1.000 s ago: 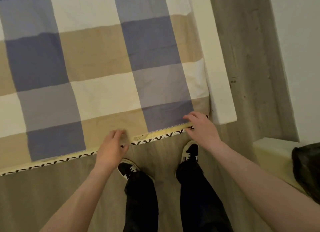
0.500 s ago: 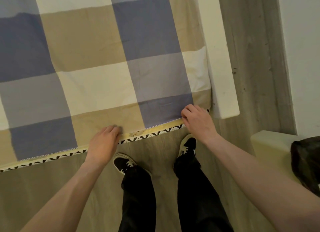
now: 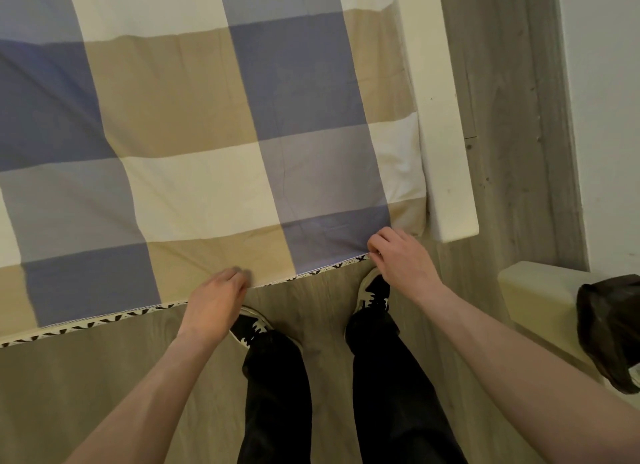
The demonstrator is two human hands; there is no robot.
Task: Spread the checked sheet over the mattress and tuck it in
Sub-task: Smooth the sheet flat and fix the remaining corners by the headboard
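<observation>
Pale wood-grain floor (image 3: 86, 387) fills the near part of the scene, and a bed takes up the far left and centre. Over the mattress (image 3: 446, 158) the checked sheet (image 3: 194, 144) is spread nearly flat in blue, tan and cream squares, with a few soft creases running toward its near edge. That near edge hangs over the foot of the bed, and a narrow black-and-white patterned trim (image 3: 104, 323) is seen just under it.

Left of centre, the left hand (image 3: 214, 304) is laid on the sheet's near hem at a tan square; its fingers (image 3: 239, 276) are curled together over the cloth, though blur hides whether the hem is actually pinched. Between the arms, two black trouser legs and black-and-white shoes (image 3: 251, 326) are seen on the floor close to the bed.

Further right, the right hand (image 3: 403, 259) is placed at the sheet's near right corner, its fingers (image 3: 379, 243) bent and closed down on the hem beside the trim. A bare white strip of mattress is left uncovered along the sheet's right side. At the far right, a white wall (image 3: 602, 117) is seen, and nearer, a cream ledge (image 3: 540, 297) carrying a dark bag (image 3: 609, 328).
</observation>
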